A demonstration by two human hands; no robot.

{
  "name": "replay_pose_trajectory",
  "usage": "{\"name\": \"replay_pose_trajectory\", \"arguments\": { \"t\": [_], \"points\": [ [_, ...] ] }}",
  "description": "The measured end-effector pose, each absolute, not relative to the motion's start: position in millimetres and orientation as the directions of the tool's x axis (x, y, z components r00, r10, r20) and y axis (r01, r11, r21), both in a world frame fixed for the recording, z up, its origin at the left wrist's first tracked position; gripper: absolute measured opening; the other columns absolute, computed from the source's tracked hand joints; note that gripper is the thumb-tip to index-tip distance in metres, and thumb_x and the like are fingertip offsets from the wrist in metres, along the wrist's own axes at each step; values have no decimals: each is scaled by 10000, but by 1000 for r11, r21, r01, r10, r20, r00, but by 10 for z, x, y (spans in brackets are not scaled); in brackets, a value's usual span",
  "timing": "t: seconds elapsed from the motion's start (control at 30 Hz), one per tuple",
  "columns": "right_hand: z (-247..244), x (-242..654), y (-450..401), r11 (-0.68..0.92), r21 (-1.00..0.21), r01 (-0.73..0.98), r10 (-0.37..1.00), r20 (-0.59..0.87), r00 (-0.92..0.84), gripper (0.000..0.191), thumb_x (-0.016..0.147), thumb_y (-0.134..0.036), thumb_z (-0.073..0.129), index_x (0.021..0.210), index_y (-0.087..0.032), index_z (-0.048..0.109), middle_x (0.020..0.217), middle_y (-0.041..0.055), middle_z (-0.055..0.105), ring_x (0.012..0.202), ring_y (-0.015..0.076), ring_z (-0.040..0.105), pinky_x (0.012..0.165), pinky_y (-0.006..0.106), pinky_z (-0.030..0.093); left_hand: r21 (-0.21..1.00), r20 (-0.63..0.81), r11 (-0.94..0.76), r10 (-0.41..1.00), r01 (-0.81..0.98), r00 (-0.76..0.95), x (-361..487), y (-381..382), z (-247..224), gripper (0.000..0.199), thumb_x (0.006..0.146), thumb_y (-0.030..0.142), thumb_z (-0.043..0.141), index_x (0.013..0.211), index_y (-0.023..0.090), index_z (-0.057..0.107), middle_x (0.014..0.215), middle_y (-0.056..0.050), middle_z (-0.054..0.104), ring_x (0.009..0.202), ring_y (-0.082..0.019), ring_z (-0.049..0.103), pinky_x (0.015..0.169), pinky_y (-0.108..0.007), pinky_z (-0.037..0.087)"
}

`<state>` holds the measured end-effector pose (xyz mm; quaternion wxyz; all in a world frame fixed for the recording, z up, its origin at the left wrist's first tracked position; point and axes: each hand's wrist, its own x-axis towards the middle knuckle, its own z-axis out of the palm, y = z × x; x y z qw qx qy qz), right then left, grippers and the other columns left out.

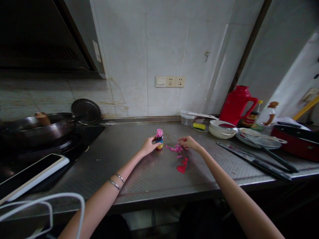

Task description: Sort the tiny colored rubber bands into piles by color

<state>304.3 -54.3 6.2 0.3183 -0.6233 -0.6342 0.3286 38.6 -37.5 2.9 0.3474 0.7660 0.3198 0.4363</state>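
Left hand [149,146] gripping colourful object [159,134], right hand [189,143] half-curled (by strands [177,149])

Small multicoloured object [159,133], centre: lower part is partly covered by the left hand [149,146]; printed detail is too small to be read.
Right hand [188,143], right of centre: contact of its fingertips with the pink strands [177,148] cannot be told.
Forearms [99,202], bottom: both are cut off by the lower edge.
Range hood [45,36], upper left: cropped by the top and left edges.
Dark pan [59,127], left: contents are hidden by the rim.
White cable [82,205], lower left: cropped by the frame.
Sauce bottle [246,123], right: partly hidden by the red jug [231,105]; label is blurred.
Red pot [295,142], far right: cut off by the right edge.
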Motion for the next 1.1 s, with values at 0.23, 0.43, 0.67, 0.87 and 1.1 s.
{"name": "replay_pose_trajectory", "arguments": {
  "t": [0.23, 0.43, 0.67, 0.87, 1.1],
  "points": [
    [161, 2956, -632, 108, -746, 657, 977, -45, -210, 438, 616, -366, 645, 965, -103, 629, 608, 9, 622, 475, 72, 487, 419, 163, 375, 806, 453, -561, 790, 190, 413, 385, -379, 22, 419, 672, 274, 639, 1059, 126, 576, 1068, -107, 613, 970, -213, 572, 907, -364, 404],
    [165, 2904, -657, 198, -642, 740, 957, -35, -287, 349, 580, -263, 654, 897, -117, 665, 683, 31, 668, 564, 119, 563, 487, 174, 410, 792, 475, -581, 780, 189, 408, 390, -379, 21, 413, 674, 261, 635, 1060, 126, 577, 1061, -99, 617, 955, -210, 576, 899, -371, 410],
    [208, 2819, -712, 337, -454, 825, 936, 67, -345, 228, 633, -170, 556, 810, -147, 698, 673, 23, 678, 601, 120, 588, 522, 158, 393, 772, 485, -602, 765, 203, 423, 382, -369, 14, 411, 684, 273, 625, 1065, 127, 571, 1065, -99, 614, 955, -209, 576, 894, -362, 414],
    [194, 2812, -718, 411, -426, 806, 910, 144, -388, 186, 644, -183, 552, 742, -160, 710, 653, 23, 676, 596, 130, 580, 530, 176, 386, 769, 485, -605, 762, 207, 429, 380, -366, 14, 403, 690, 272, 619, 1061, 125, 572, 1070, -101, 612, 971, -215, 569, 905, -372, 404],
    [215, 2822, -694, 387, -492, 780, 922, 201, -331, 179, 648, -201, 566, 746, -163, 711, 647, 23, 669, 583, 125, 567, 542, 189, 392, 789, 472, -583, 776, 192, 419, 384, -399, 48, 417, 678, 263, 633, 1067, 127, 571, 1070, -97, 613, 970, -213, 570, 908, -368, 403]
  ]
}}
